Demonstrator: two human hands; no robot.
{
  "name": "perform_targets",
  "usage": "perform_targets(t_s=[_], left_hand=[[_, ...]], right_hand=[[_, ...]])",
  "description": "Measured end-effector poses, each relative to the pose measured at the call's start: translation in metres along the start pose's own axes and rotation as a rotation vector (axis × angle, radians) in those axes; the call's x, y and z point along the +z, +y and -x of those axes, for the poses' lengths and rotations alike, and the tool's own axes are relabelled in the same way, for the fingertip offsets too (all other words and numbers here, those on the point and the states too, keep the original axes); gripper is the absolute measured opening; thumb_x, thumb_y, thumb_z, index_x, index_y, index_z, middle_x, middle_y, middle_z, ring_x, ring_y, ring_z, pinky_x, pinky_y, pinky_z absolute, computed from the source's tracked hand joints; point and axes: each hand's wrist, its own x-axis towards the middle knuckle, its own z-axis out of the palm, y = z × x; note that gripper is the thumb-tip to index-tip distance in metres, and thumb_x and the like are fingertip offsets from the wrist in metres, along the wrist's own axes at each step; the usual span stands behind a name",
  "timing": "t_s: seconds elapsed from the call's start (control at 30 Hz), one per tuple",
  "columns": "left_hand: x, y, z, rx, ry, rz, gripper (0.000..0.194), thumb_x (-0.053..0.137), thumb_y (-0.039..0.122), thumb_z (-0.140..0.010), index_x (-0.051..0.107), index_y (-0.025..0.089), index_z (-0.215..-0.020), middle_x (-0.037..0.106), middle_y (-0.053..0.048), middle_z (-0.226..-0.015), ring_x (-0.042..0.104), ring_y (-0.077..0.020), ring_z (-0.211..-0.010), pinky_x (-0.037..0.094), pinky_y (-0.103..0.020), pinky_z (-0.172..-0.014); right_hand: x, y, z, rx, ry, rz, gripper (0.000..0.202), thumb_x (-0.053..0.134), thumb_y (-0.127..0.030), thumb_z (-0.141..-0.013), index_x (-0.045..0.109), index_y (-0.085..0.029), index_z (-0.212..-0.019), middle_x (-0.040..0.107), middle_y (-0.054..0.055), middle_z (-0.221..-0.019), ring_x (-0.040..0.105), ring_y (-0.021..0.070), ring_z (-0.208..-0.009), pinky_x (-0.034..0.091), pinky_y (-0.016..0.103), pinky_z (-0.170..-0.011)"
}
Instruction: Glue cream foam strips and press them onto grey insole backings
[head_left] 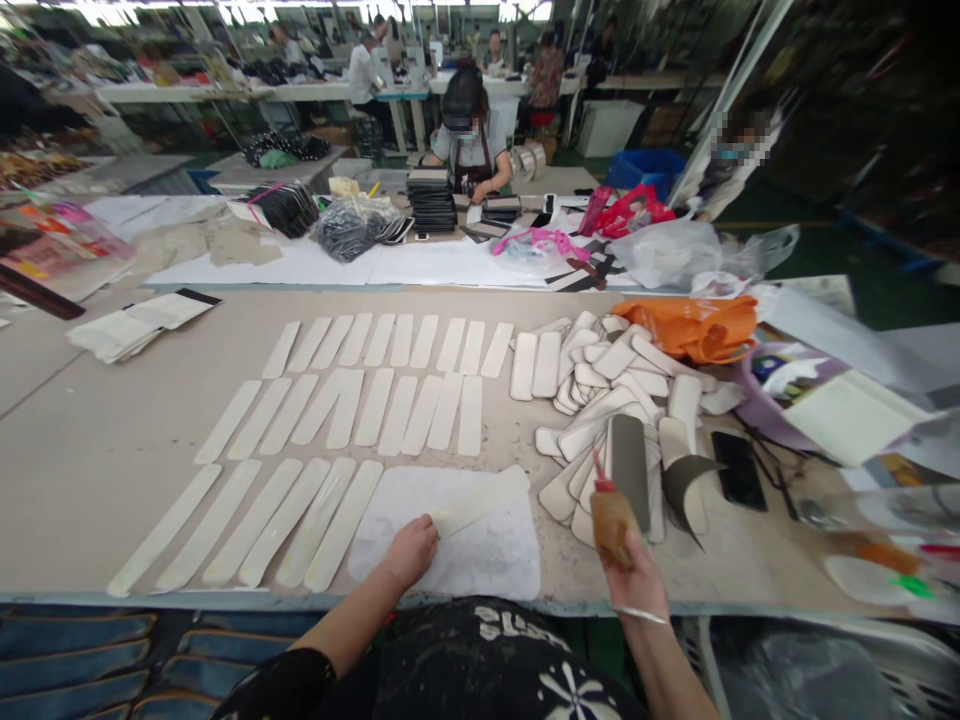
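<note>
My left hand (411, 552) is closed on the near end of a long pale strip (484, 502), which lies over a white paper sheet (487, 560) at the table's front edge. My right hand (637, 578) grips a squeeze bottle (613, 522) of amber-brown liquid, held upright with its red nozzle up. Left of the paper, similar pale strips (281, 525) lie side by side in three rows. Just beyond the bottle spreads a loose heap of rounded, dark-edged pieces (592, 380), some with a grey-green face (628, 465) showing.
A black phone (739, 470) lies right of the heap, near a purple basin (776, 410) and an orange bag (690, 328). White folded pieces (124, 328) rest at the left. Across the table a co-worker (469, 140) sits behind dark stacks (431, 200). Plastic bags (675, 250) crowd the far right.
</note>
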Motion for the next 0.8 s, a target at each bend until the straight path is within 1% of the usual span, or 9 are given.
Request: perform_targets(t_s=[0.07,0.13,0.2,0.27,0.33,0.4,0.57,0.73,0.8], left_hand=[[0.001,0.0,0.0,-0.004,-0.002,0.002,0.024,0.039,0.016,-0.086,0.061,0.014,-0.077,0.056,-0.009,-0.087,0.055,-0.0174,-0.082,0.044,-0.028,-0.077],[0.0,-0.001,0.001,-0.004,-0.001,0.007,0.023,0.039,0.015,-0.085,0.061,0.014,-0.077,0.056,-0.009,-0.087,0.055,-0.0175,-0.082,0.043,-0.029,-0.078],[-0.001,-0.002,0.002,0.004,-0.001,0.019,0.022,0.04,0.015,-0.085,0.061,0.015,-0.077,0.056,-0.008,-0.088,0.054,-0.0171,-0.083,0.043,-0.028,-0.079],[-0.002,-0.004,0.003,0.01,-0.004,0.029,0.022,0.041,0.015,-0.085,0.061,0.015,-0.077,0.056,-0.007,-0.088,0.054,-0.0165,-0.082,0.043,-0.027,-0.079],[-0.003,-0.005,0.004,0.013,-0.006,0.036,0.021,0.042,0.015,-0.084,0.061,0.015,-0.077,0.056,-0.007,-0.088,0.054,-0.0161,-0.081,0.043,-0.027,-0.078],[-0.002,-0.005,0.005,0.012,-0.006,0.041,0.021,0.042,0.015,-0.084,0.061,0.015,-0.077,0.056,-0.007,-0.087,0.053,-0.0159,-0.08,0.043,-0.027,-0.077],[0.001,-0.004,0.005,0.001,0.011,0.052,0.025,0.036,0.016,-0.087,0.061,0.014,-0.082,0.055,-0.007,-0.086,0.052,-0.016,-0.08,0.042,-0.028,-0.079],[0.0,-0.002,0.006,-0.006,0.023,0.07,0.022,0.04,0.02,-0.086,0.061,0.014,-0.086,0.055,-0.008,-0.085,0.051,-0.0176,-0.081,0.042,-0.03,-0.079],[-0.001,-0.001,0.006,-0.01,0.022,0.074,0.021,0.041,0.021,-0.086,0.061,0.015,-0.085,0.055,-0.008,-0.085,0.051,-0.0183,-0.081,0.042,-0.03,-0.079]], right_hand=[[-0.017,-0.001,-0.004,0.027,0.018,-0.107,0.046,0.047,-0.057,-0.074,0.055,-0.028,-0.108,0.061,0.005,-0.108,0.061,0.0201,-0.09,0.053,0.038,-0.073],[-0.033,-0.003,-0.007,0.057,-0.008,-0.163,0.043,0.052,-0.054,-0.073,0.056,-0.03,-0.108,0.062,0.004,-0.11,0.062,0.0196,-0.09,0.054,0.036,-0.071],[-0.042,-0.002,-0.006,0.047,-0.051,-0.094,0.048,0.062,-0.047,-0.067,0.055,-0.029,-0.111,0.062,0.005,-0.109,0.061,0.0212,-0.093,0.053,0.038,-0.076],[-0.039,0.0,0.001,0.019,-0.092,0.061,0.058,0.07,-0.041,-0.06,0.054,-0.025,-0.114,0.064,0.006,-0.105,0.061,0.0241,-0.094,0.051,0.041,-0.081],[-0.024,0.005,0.014,-0.022,-0.181,0.293,0.061,0.073,-0.039,-0.056,0.055,-0.023,-0.113,0.066,0.006,-0.102,0.061,0.0266,-0.094,0.05,0.045,-0.084],[-0.001,0.012,0.028,-0.116,-0.347,0.537,0.059,0.071,-0.041,-0.058,0.057,-0.021,-0.112,0.065,0.007,-0.104,0.06,0.0281,-0.094,0.048,0.047,-0.086],[0.055,0.033,0.052,-0.526,-0.642,0.848,0.056,0.068,-0.045,-0.061,0.06,-0.017,-0.109,0.064,0.01,-0.105,0.057,0.0275,-0.097,0.044,0.045,-0.088],[0.08,0.039,0.055,-0.615,-0.75,0.969,0.052,0.069,-0.04,-0.059,0.061,-0.021,-0.108,0.066,0.007,-0.095,0.057,0.0252,-0.09,0.044,0.041,-0.083],[0.08,0.038,0.051,-0.611,-0.708,0.969,0.051,0.069,-0.039,-0.058,0.062,-0.022,-0.106,0.066,0.007,-0.093,0.057,0.026,-0.09,0.044,0.042,-0.084]])
